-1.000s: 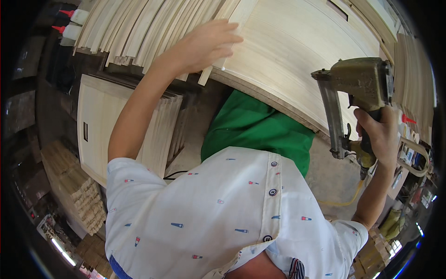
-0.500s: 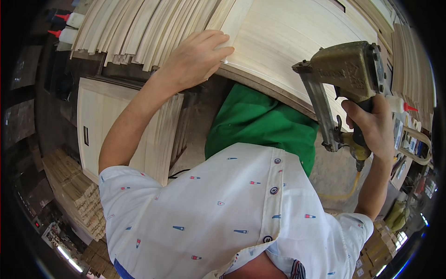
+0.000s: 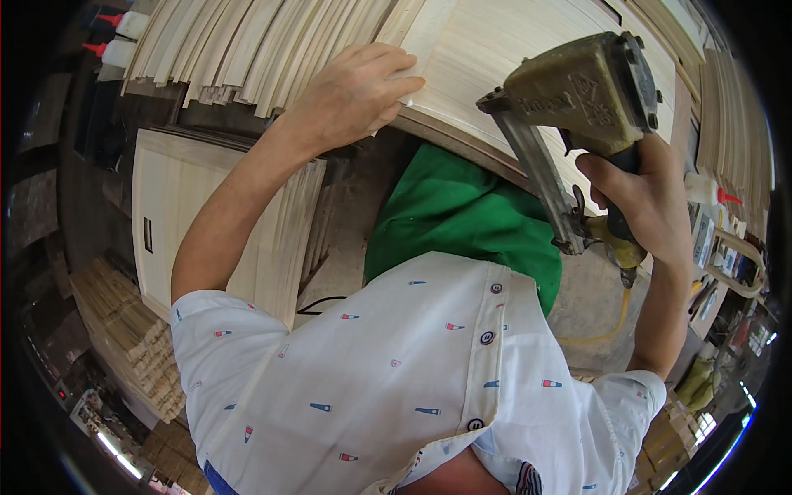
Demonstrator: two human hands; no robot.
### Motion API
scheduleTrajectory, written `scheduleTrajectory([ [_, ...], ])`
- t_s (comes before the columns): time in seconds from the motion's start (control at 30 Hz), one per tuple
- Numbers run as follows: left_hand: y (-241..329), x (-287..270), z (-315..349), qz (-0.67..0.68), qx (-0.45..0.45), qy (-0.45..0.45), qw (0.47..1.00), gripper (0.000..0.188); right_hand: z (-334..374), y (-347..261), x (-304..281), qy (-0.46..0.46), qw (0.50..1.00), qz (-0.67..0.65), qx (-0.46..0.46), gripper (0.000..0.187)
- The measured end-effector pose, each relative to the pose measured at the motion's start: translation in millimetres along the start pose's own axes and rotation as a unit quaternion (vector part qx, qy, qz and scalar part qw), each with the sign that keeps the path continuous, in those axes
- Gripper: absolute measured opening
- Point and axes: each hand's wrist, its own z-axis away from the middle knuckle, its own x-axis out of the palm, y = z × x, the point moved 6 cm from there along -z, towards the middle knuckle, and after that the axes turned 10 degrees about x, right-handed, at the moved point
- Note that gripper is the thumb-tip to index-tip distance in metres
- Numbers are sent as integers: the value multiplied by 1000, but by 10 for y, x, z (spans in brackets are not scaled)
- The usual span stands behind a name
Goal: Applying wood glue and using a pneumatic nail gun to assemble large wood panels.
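My right hand (image 3: 648, 194) is wrapped around the handle of a pneumatic nail gun (image 3: 577, 99), its metal body worn and brownish. The gun hangs over the right part of a pale wooden panel (image 3: 478, 66), its nose end toward the left and a yellow air hose (image 3: 615, 326) at its handle. At the panel's near left corner, my left hand (image 3: 355, 95) is closed with fingers and thumb on the edge. A small white bit shows by the thumb; what it is I cannot tell. The palm side is hidden.
Thin wooden strips (image 3: 247, 49) lie in a row left of the panel. Below them stands a stack of pale panels (image 3: 198, 214). Glue bottles with red tips are at the far left (image 3: 115, 54) and right (image 3: 701, 190). More strips (image 3: 734, 124) are stacked at the right.
My right hand has moved the nail gun up and to the left over the panel. My left hand has shifted slightly to the right, still at the panel's corner.
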Motion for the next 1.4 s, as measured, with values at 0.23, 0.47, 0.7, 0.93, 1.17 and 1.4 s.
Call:
scheduleTrajectory([
  [0.23, 157, -121, -121, 32, -8, 18, 999, 40, 142, -339, 22, -7, 999, 28, -36, 28],
  [0.47, 347, -282, -287, 35, -27, 61, 997, 53, 93, -455, 8, -32, 993, 64, -96, 33],
  [0.7, 369, -250, -288, 10, -26, 84, 996, 51, 67, -577, 89, -59, 988, 89, -115, 30],
  [0.93, 334, -255, -281, 28, -34, 78, 996, 58, 49, -622, 161, -41, 986, 109, -121, 32],
  [1.17, 249, -218, -277, 64, -76, 22, 995, 53, 9, -635, 210, -18, 972, 137, -191, 31],
  [1.4, 79, -187, -150, 189, -118, 45, 974, 54, 45, -335, -23, -23, 994, 58, -87, 32],
])
